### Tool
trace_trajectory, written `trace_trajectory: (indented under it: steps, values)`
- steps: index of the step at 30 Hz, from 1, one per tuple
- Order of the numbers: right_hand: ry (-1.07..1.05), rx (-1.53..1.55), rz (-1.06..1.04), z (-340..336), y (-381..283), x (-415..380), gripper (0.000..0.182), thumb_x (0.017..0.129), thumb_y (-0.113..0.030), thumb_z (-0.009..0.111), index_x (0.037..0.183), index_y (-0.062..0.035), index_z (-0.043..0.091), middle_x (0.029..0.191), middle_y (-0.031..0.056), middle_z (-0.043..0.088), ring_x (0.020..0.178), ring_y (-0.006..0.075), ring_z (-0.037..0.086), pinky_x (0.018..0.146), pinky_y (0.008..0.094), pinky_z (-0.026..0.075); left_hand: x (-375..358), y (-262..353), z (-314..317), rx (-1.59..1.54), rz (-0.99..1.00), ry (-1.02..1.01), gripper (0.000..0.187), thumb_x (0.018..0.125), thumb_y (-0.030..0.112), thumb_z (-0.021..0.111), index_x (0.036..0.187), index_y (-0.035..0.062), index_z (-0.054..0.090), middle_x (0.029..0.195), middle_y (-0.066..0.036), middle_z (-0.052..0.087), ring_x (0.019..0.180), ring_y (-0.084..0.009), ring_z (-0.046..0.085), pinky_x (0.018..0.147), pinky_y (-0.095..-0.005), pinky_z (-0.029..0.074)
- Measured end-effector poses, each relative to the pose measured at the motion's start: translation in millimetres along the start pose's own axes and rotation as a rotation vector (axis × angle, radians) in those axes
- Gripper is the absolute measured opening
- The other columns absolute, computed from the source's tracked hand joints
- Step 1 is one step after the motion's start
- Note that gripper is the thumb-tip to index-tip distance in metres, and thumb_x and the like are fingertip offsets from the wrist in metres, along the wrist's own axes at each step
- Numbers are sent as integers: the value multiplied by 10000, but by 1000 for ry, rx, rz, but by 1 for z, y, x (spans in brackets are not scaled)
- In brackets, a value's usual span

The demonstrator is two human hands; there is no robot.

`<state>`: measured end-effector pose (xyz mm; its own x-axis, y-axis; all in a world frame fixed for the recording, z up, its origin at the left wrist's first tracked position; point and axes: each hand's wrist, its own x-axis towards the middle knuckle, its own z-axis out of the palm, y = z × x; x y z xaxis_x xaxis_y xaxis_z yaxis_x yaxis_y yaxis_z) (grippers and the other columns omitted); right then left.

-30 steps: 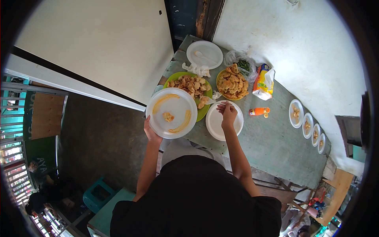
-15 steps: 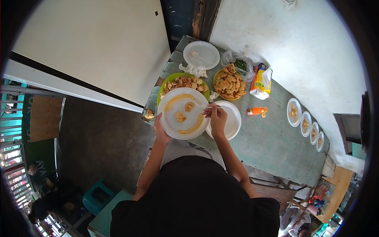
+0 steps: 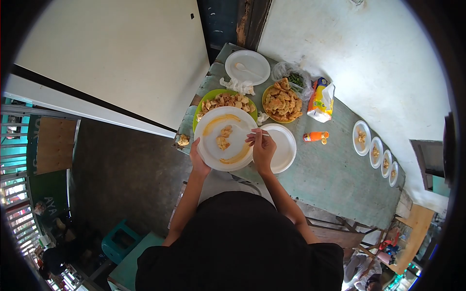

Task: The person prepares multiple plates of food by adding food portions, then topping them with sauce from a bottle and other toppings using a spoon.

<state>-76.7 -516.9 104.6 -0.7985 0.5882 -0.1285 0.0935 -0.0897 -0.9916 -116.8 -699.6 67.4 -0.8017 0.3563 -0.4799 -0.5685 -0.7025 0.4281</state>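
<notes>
My left hand (image 3: 198, 161) grips the near left rim of a white plate (image 3: 208, 144), held up above the table. Two curved streaks of orange sauce (image 3: 236, 157) mark the plate, and small pieces of fried food (image 3: 224, 138) lie together at its middle. Pinched in my right hand (image 3: 263, 149) is a pale spoon (image 3: 265, 135), mostly hidden by the fingers, over the plate's right edge. Below that hand, a second white plate (image 3: 287, 154) rests on the table. Behind the held plate is a green dish (image 3: 253, 115) of cut fried pieces (image 3: 228, 102).
A heaped plate of fritters (image 3: 281, 103), a plastic bag of green chillies (image 3: 295, 78), a tissue pack (image 3: 320, 101) and an orange bottle (image 3: 315, 136) stand on the green table (image 3: 335, 179). Several small plates (image 3: 361, 149) line the wall side. A white plate (image 3: 233, 73) with a spoon lies at the back.
The right hand has drawn slightly back toward the plate's right edge with the spoon. The upper food piece has shifted left, against the other one.
</notes>
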Motion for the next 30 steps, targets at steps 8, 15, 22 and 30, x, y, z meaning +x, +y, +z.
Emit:
trace_trajectory:
  steps: [8,15,22,30]
  values:
    - [47,-215,-220,-8,-13,4,181,928,-95,500,896,47,606,667,104,648,583,120,629,548,234,496,2,3,-7,-7,24,1,525,889,365,412,1314,57,394,1269,-109,501,1170,-261,485,1000,-402,383]
    - [16,-206,-229,-2,-8,-4,150,916,-68,508,886,40,609,645,94,642,570,116,623,542,231,492,0,5,0,13,38,12,535,888,374,410,1320,60,388,1282,-107,490,1177,-262,478,1001,-407,380]
    - [244,-147,-246,-30,-4,30,252,970,-172,445,935,25,599,726,87,650,606,105,601,535,216,444,-11,23,-8,23,110,77,568,871,407,421,1318,58,391,1287,-109,484,1192,-265,462,1004,-406,369]
    - [192,-387,-283,-37,40,55,218,932,-151,510,935,40,614,720,119,663,621,146,643,537,265,480,-21,46,-41,19,212,151,601,847,418,442,1318,50,388,1296,-122,470,1196,-279,451,1003,-408,359]
